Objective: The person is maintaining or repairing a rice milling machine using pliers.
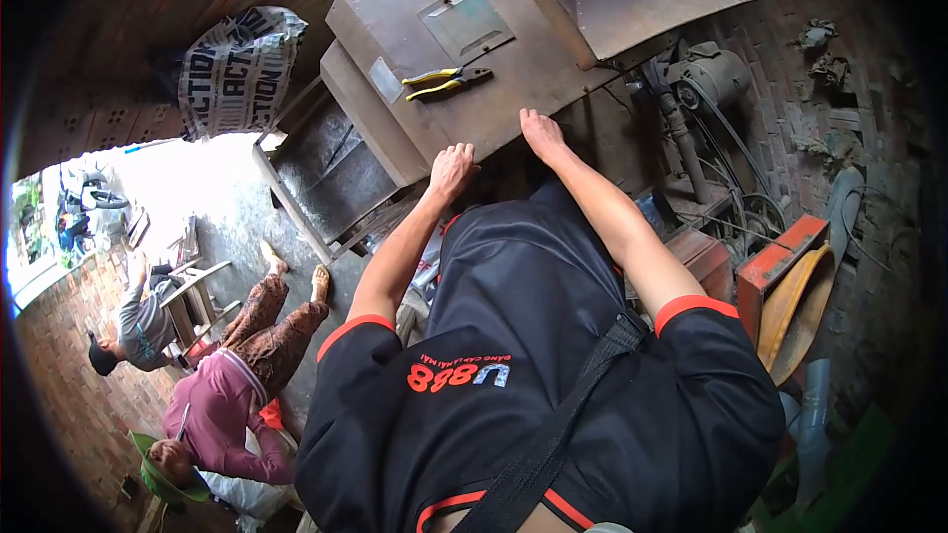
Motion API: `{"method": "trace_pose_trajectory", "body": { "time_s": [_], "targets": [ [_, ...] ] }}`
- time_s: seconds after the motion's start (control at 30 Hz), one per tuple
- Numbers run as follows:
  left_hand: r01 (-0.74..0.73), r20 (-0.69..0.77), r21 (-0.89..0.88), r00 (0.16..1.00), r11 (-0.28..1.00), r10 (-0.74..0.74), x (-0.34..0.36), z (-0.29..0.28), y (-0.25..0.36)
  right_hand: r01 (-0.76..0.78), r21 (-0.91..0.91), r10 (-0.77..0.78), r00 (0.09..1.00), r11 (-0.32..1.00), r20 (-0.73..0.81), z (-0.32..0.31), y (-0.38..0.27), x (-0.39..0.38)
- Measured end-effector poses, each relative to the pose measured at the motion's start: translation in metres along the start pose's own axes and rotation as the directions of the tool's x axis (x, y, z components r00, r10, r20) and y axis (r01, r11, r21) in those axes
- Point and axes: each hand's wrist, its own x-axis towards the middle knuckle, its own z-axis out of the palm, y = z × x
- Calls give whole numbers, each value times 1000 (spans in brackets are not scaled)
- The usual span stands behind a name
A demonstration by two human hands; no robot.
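Outdoors, a rusty metal machine [513, 69] stands on wet concrete floor [222, 227].

Machine housing [494, 69]: dull, matt sheet metal, rust-browned and dusty. Pliers [446, 82]: metal jaws, glossy yellow plastic grips. Sack [237, 74]: woven plastic, printed and creased. Wall [810, 118]: rough brick. Orange box [780, 257]: painted metal, scuffed. Shirt [553, 375]: smooth synthetic cloth, crossed by a webbing strap [553, 434].

the person wears a black short-sleeved shirt [513, 336] with red-trimmed sleeve cuffs [691, 306], a red-and-white printed mark, and a black webbing strap [563, 424] across it; forearms bare.
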Motion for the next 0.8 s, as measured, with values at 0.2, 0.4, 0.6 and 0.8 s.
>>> {"method": "trace_pose_trajectory", "body": {
  "time_s": [0.2,0.4,0.6,0.8],
  "targets": [
    [174,6,-85,985,981,-174,-8,3,-3,-112,-104,96,984,988,-147,14,-5,4],
    [143,60,-80,989,986,-139,-13,3,-3,-478,208,463,878,853,121,3,-14,10],
    [38,86,-33,996,999,-35,5,0,11,-479,308,475,875,822,94,-10,-1,12],
    [223,10,139,974,965,-226,8,18,11,-47,130,46,999,990,12,-3,9,7]
  ]
}}
